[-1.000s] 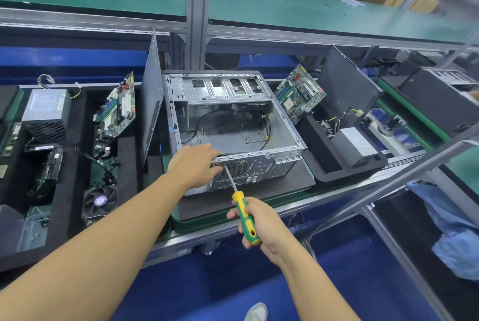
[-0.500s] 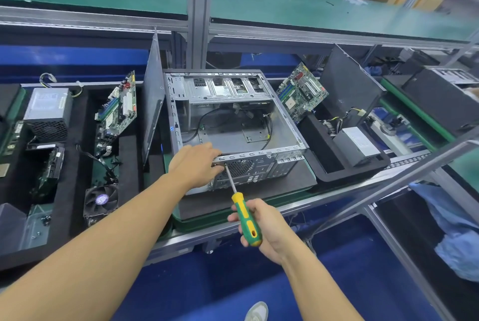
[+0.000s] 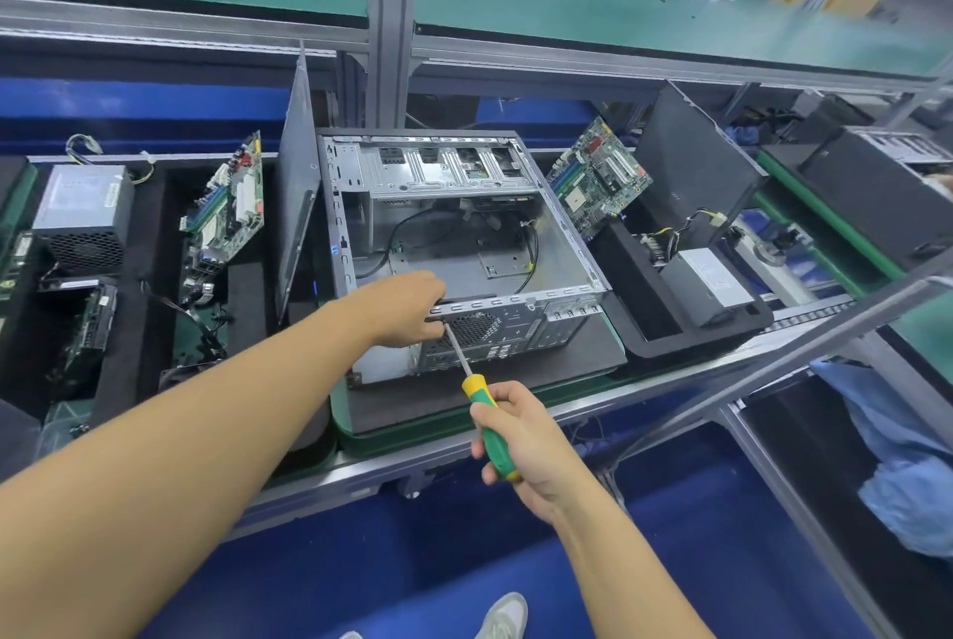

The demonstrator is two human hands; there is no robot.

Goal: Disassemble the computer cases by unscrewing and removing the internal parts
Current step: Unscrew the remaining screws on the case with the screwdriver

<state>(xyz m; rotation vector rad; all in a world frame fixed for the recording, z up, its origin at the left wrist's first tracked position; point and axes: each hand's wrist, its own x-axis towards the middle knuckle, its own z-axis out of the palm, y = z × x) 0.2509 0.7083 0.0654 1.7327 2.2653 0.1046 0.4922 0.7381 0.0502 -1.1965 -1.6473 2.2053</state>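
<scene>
Your left hand [image 3: 407, 311] is curled over the top rail of the rear panel of the computer case [image 3: 562, 298]. Your right hand [image 3: 526, 437] is wrapped round the handle of the screwdriver [image 3: 490, 427]. The case lies open side up on a black mat [image 3: 515, 385] at the bench [image 3: 644, 393] front, straight ahead of you.

The screwdriver tip sits right beside your left fingertips, and the shaft comes in at a slant. If it jumps out of the screw head, which your hand hides, expect it to jab those fingers or skate over the fan grille [image 3: 474, 329]. A freed screw could roll off the mat and over the bench edge. The stamped rail under your grip looks thin-edged, so don't drag along it.

The side panel [image 3: 299, 205] leans just left of the case, and the tray with the power supply [image 3: 706, 277] crowds the right. Your open room is above the case and back toward you.
</scene>
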